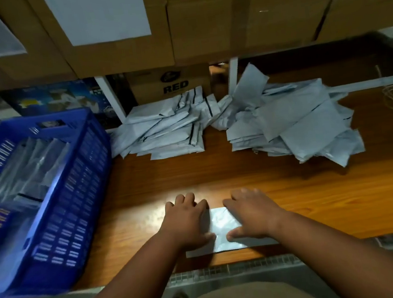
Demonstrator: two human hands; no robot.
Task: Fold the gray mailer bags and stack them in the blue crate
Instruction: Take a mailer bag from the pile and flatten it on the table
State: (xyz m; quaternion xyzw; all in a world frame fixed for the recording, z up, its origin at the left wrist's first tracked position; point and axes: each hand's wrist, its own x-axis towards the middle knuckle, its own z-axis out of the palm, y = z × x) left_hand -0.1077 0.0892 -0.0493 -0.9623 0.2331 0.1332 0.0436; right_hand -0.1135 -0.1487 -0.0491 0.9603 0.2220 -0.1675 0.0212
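**Inspector A:** Gray mailer bag (220,229) noted in the head view, lying flat on the wooden bench (319,203) near its front edge. We find both hands on it, palms down.

**Inspector B:** Agreed. We record the left hand (186,222) pressing the bag's left part, fingers spread and nearly straight, thumb laid along the bag. The right hand (252,216) presses the right part in the same manner. Neither grip closes round anything; both lie flat on the bag.

**Inspector A:** The blue crate (56,196) stands on the bench's left end, well apart from the hands. We see gray bags (28,168) stacked inside it, though that corner is blurred and we cannot tell how they lie.

**Inspector B:** At the back of the bench we log two heaps: a pile of folded bags (164,130) at centre, just beside the crate's far corner, and a looser pile of unfolded bags (297,122) to its right, the two piles touching.

**Inspector A:** Behind them, cardboard boxes (201,25) on a shelf, and a smaller box marked RED (171,83) underneath.
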